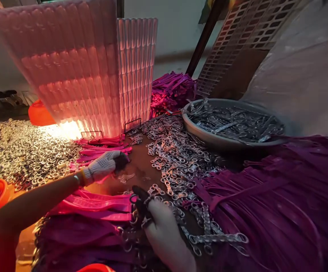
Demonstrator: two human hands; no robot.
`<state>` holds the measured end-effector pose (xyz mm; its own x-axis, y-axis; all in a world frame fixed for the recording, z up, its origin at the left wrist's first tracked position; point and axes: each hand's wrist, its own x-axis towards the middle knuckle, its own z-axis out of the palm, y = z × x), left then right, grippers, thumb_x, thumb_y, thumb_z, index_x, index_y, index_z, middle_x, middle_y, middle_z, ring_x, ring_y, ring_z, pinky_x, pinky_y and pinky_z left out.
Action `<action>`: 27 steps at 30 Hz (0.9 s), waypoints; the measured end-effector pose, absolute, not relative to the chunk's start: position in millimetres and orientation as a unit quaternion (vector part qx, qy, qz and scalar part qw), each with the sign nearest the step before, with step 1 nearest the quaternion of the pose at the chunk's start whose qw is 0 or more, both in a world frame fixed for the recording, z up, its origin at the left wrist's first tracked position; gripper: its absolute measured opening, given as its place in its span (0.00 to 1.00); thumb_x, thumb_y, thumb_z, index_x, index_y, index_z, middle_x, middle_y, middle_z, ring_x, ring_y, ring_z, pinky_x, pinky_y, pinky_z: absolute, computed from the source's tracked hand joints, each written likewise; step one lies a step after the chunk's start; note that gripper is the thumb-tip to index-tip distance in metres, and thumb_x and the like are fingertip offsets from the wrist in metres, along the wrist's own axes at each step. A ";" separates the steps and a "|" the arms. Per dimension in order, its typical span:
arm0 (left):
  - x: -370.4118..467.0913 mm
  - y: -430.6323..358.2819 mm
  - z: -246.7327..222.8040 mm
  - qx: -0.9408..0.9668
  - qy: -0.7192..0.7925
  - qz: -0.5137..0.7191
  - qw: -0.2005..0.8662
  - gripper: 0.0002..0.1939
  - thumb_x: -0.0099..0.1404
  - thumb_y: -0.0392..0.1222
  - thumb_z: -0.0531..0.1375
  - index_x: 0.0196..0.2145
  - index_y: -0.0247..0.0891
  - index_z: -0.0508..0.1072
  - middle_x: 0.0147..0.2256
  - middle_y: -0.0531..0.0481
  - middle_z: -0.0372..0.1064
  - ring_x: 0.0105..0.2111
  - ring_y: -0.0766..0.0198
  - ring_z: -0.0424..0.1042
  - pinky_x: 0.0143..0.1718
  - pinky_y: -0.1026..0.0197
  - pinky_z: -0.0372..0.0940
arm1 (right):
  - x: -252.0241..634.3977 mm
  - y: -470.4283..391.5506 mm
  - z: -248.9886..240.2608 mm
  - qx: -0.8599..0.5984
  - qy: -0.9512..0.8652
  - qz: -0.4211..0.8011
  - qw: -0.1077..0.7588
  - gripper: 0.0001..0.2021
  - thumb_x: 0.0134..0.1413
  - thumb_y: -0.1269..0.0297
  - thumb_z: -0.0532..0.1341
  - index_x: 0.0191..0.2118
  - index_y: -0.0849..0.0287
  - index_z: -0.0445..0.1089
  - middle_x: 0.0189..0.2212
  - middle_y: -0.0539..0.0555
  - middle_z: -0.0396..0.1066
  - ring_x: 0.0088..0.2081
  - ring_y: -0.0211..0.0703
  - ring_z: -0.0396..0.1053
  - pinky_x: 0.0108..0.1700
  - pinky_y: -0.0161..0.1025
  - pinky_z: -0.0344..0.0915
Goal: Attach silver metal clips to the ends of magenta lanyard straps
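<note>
My left hand [105,166], in a white dotted glove with dark fingertips, is closed over the brown tabletop, beside pink straps [104,151]; what its fingers hold, if anything, is hidden. Lower down, my right hand [152,213] has dark coverings on its fingers, which are bent together at the ringed ends of a stack of pink and purple straps [95,206]. A small metal ring piece shows at its fingertips, too blurred to make out fully. Just right of it lie loose silver ring-ended metal pieces [175,166].
A grey basin [223,139] of metal pieces stands at the back right. Purple straps [254,204] cover the right side. Ridged translucent panels [75,68] stand behind a bright lamp glow. Metal rings [30,151] and an orange container [5,190] are at left.
</note>
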<state>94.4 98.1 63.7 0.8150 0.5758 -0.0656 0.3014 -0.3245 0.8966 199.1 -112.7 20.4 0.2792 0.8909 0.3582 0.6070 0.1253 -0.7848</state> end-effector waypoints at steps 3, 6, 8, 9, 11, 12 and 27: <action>46.8 54.2 73.4 0.727 0.296 0.149 0.602 0.15 0.66 0.47 0.56 0.39 0.31 0.75 0.25 0.51 0.67 0.16 0.72 0.61 0.17 0.68 0.57 | 198.2 -102.0 30.6 -0.646 -0.619 0.095 0.436 0.14 0.49 0.77 0.51 0.33 0.57 0.71 0.29 0.54 0.72 0.31 0.41 0.66 0.33 0.36 0.58; 19.9 23.1 76.6 0.709 0.344 0.149 0.598 0.15 0.65 0.48 0.57 0.31 0.32 0.74 0.20 0.53 0.64 0.15 0.73 0.57 0.16 0.68 0.51 | 185.1 -95.9 35.0 -0.674 -0.653 0.036 0.343 0.10 0.44 0.78 0.53 0.25 0.57 0.67 0.24 0.52 0.68 0.26 0.39 0.62 0.29 0.36 0.51; 11.6 8.8 76.4 0.718 0.364 0.139 0.577 0.14 0.64 0.45 0.57 0.25 0.34 0.70 0.17 0.54 0.61 0.16 0.73 0.56 0.17 0.68 0.49 | 173.5 -97.0 37.3 -0.686 -0.674 -0.007 0.274 0.08 0.42 0.78 0.54 0.25 0.58 0.67 0.25 0.53 0.69 0.26 0.39 0.62 0.29 0.38 0.49; 9.2 3.0 75.7 0.727 0.369 0.135 0.563 0.14 0.64 0.43 0.57 0.23 0.34 0.68 0.17 0.54 0.60 0.16 0.73 0.56 0.17 0.68 0.49 | 168.2 -99.1 38.0 -0.684 -0.686 -0.027 0.247 0.09 0.41 0.78 0.55 0.26 0.58 0.69 0.27 0.54 0.70 0.26 0.40 0.62 0.29 0.38 0.49; 6.3 -7.5 73.0 0.745 0.365 0.136 0.541 0.14 0.63 0.42 0.56 0.22 0.35 0.67 0.18 0.54 0.60 0.18 0.72 0.55 0.19 0.68 0.48 | 160.3 -105.2 37.7 -0.668 -0.710 -0.064 0.215 0.11 0.42 0.79 0.55 0.28 0.59 0.70 0.29 0.56 0.71 0.26 0.41 0.63 0.29 0.39 0.49; 5.2 -12.7 70.6 0.752 0.356 0.139 0.537 0.14 0.63 0.42 0.56 0.22 0.34 0.67 0.19 0.54 0.61 0.19 0.72 0.55 0.20 0.67 0.48 | 157.9 -108.8 36.4 -0.656 -0.722 -0.079 0.207 0.12 0.42 0.80 0.54 0.28 0.59 0.71 0.29 0.56 0.71 0.26 0.41 0.63 0.29 0.39 0.50; -26.4 -45.0 23.2 0.812 0.297 0.204 0.459 0.11 0.66 0.38 0.53 0.30 0.35 0.73 0.31 0.46 0.73 0.31 0.61 0.68 0.33 0.62 0.61 | 140.7 -135.4 54.1 -0.690 -0.716 0.015 0.107 0.15 0.37 0.81 0.54 0.32 0.58 0.68 0.31 0.55 0.73 0.29 0.43 0.67 0.30 0.38 0.53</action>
<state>-26.4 -45.0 23.2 0.7400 0.6699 0.0594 0.2948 -0.4025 0.8666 140.7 -135.4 54.1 -0.0262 0.9909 0.1319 0.9843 0.0486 -0.1695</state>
